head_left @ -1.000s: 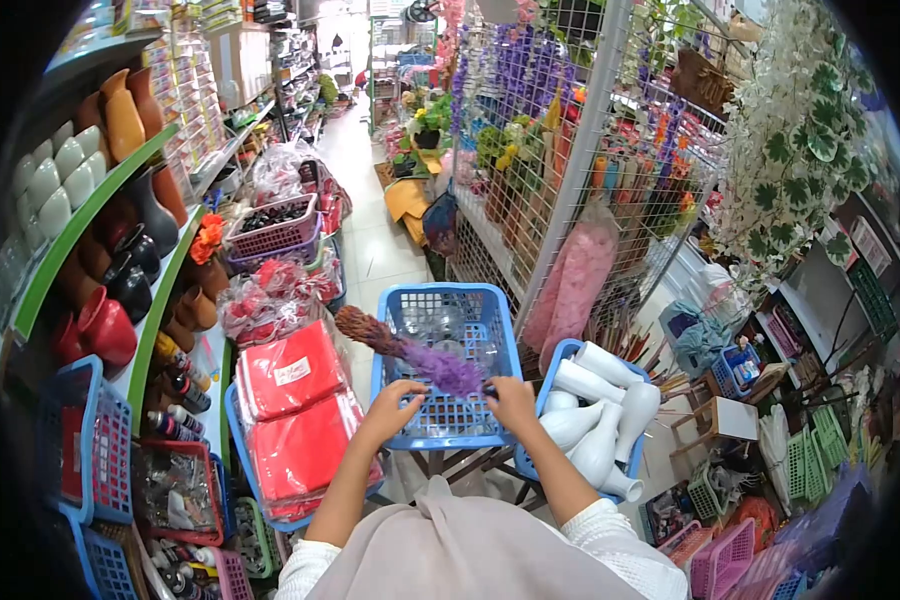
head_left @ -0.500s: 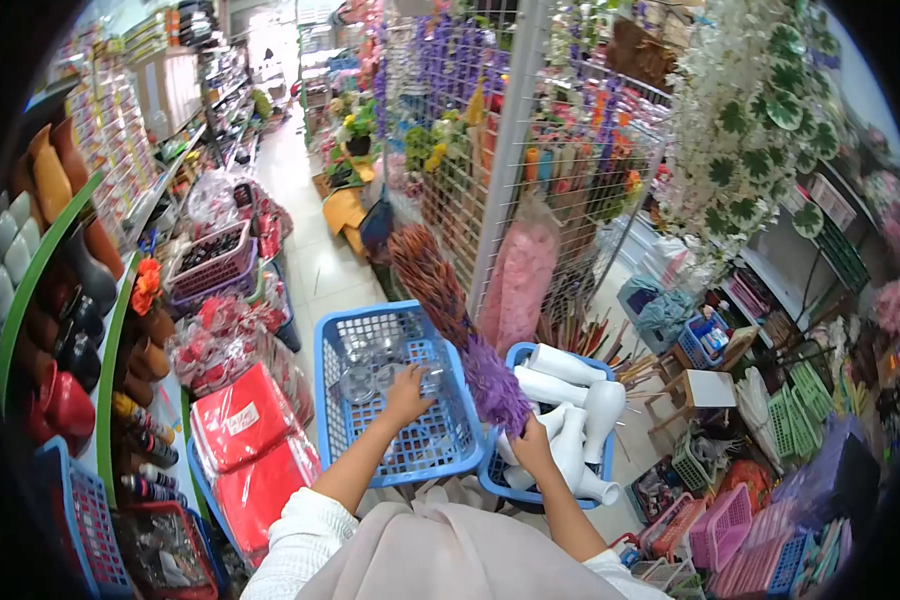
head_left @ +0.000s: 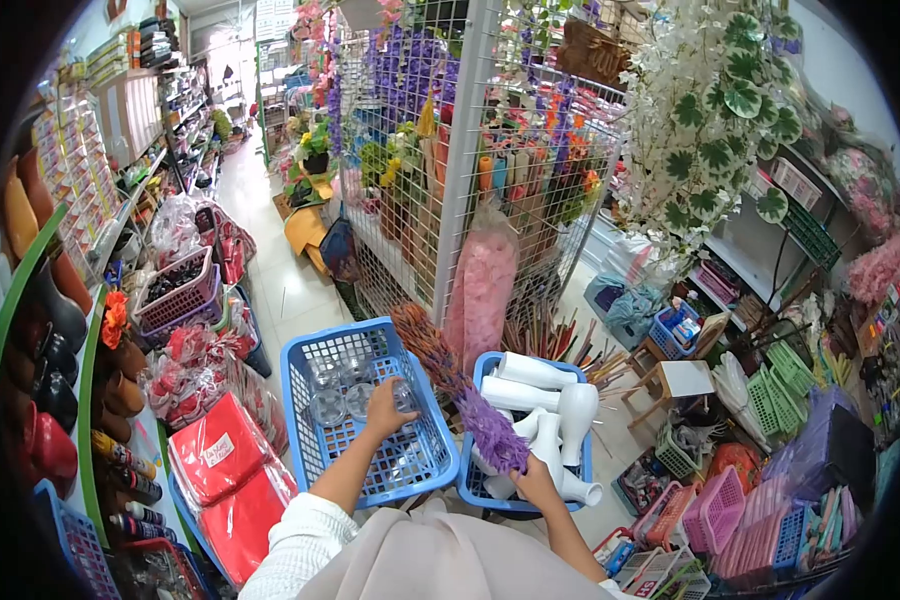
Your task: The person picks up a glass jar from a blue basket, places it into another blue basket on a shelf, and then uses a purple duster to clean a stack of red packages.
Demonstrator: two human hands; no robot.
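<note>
My left hand [head_left: 386,410] is inside a blue plastic basket [head_left: 294,440], its fingers curled round a small clear glass [head_left: 404,402]. Several more clear glasses [head_left: 340,385] stand beside it toward the basket's back left. My right hand [head_left: 538,482] grips the lower end of a feather duster [head_left: 492,430], purple near the hand and brown-orange at the far end. The duster slants up and to the left across the gap between the two baskets. Under and beside it, a second blue basket [head_left: 478,490] holds several white vases [head_left: 577,415], lying and leaning together.
Red plastic-wrapped packs [head_left: 215,450] lie left of the glass basket. Vases crowd a green-edged shelf [head_left: 25,275] farther left. Ahead stands a white wire grid [head_left: 410,150] with a pink wrapped bundle [head_left: 485,280] against it. Pink baskets [head_left: 715,510] sit at right. A tiled aisle [head_left: 270,270] runs ahead.
The view has turned a little, shifting the baskets left and down. My left hand has drawn slightly back toward the glasses, fingers more curled. My right hand keeps hold of the feather duster.
</note>
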